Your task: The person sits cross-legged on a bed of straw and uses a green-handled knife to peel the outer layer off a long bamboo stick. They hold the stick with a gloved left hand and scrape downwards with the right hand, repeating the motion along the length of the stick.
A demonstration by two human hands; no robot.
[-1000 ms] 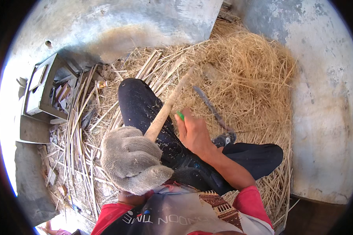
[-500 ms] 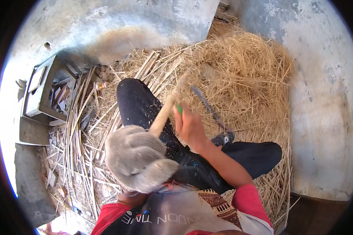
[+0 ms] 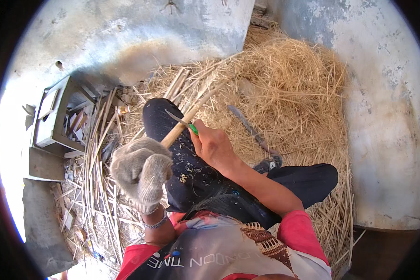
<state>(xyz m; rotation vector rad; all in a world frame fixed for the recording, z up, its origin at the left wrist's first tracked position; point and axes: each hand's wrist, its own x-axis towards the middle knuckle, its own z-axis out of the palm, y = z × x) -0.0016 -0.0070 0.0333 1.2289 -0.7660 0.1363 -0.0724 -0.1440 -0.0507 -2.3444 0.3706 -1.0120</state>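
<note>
My left hand (image 3: 142,169), in a grey knitted glove, is closed round the near end of a pale wooden stick (image 3: 173,134). The stick slants up and away to the right, over my dark-trousered left knee. My right hand (image 3: 212,144) is bare and grips a small knife (image 3: 193,129) by its green handle. The blade lies across the stick just beyond the glove and points up to the left; from here I cannot tell how deep it bites. Pale shavings dot the trouser leg beneath.
Loose straw (image 3: 303,88) is heaped at the far right, with a dark curved stick (image 3: 247,125) at its near edge. Long thin strips (image 3: 98,144) lie on the left, beside a wooden cabinet (image 3: 56,116) full of scraps. Weathered walls (image 3: 387,116) stand around.
My right hand and the knife have come leftward, and the blade now shows across the stick. My gloved left hand has shifted left, still holding the stick.
</note>
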